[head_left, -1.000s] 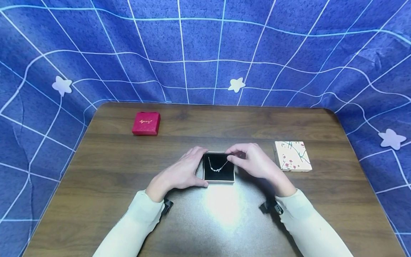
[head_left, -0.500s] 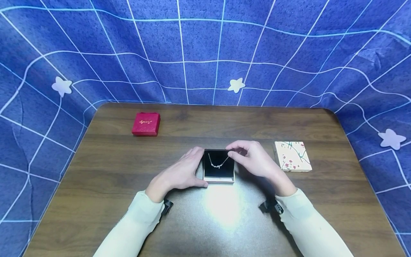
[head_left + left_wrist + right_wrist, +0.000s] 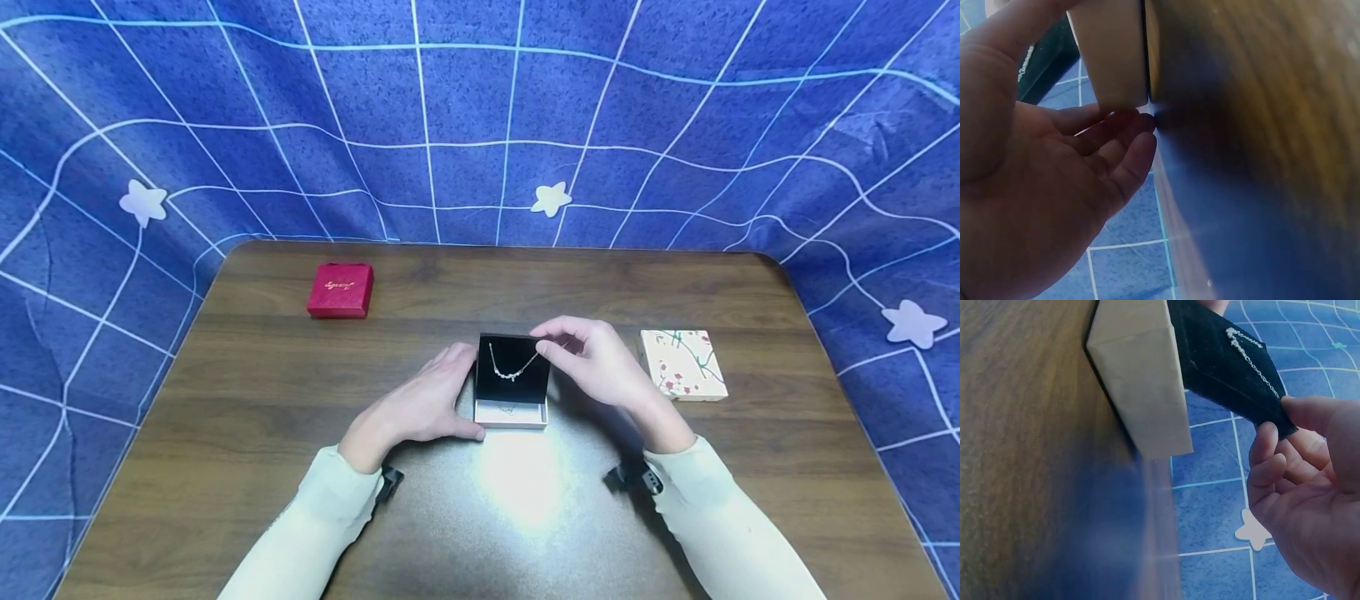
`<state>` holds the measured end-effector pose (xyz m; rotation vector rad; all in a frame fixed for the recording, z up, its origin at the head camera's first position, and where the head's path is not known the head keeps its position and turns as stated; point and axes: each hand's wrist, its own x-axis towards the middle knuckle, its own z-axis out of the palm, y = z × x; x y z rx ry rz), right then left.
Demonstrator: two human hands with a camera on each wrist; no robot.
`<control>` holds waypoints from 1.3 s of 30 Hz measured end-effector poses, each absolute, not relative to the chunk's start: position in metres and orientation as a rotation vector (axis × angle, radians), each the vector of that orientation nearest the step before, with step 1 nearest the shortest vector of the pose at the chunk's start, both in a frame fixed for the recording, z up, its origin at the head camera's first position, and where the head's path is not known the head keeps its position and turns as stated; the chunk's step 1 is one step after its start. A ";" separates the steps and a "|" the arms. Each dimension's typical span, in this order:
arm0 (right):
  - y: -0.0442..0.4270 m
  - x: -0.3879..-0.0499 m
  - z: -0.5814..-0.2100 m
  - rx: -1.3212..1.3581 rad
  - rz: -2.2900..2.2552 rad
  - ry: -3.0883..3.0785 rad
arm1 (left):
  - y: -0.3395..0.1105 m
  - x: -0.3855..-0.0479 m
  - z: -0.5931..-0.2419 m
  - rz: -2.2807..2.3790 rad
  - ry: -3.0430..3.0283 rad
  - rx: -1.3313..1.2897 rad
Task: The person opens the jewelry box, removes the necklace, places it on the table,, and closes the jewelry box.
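Observation:
A small white jewellery box (image 3: 512, 414) without its lid stands mid-table. My left hand (image 3: 423, 404) holds its left side, thumb at the near corner and fingers at the far one. The black necklace pad (image 3: 498, 392) is tilted up out of the box, its near edge low and its far edge raised. Across its face hangs a silver necklace (image 3: 513, 377). With thumb and fingers, my right hand (image 3: 603, 367) pinches the pad's far right corner; the right wrist view shows the thumb on the chain's end there. Below the pad, part of the box's pale inside shows.
A red box (image 3: 340, 291) with gold lettering lies at the back left of the wooden table (image 3: 262, 433). To the right sits a white floral-patterned lid or box (image 3: 683, 365). Blue cloth (image 3: 480, 100) with white lines hangs behind the table.
My right hand has lifted the pad's far edge up and away from the box, so its near edge has left the box's front and the inside shows. The left hand stays put.

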<state>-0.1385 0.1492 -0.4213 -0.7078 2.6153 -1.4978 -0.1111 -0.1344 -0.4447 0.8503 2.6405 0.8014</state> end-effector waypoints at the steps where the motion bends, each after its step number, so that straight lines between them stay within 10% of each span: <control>1: 0.149 -0.139 -0.421 -0.703 -1.503 2.612 | -0.135 -0.111 -0.444 0.810 2.639 0.844; 39: 0.151 -0.148 -0.421 -0.664 -1.599 2.484 | -0.120 -0.104 -0.424 1.760 2.209 0.281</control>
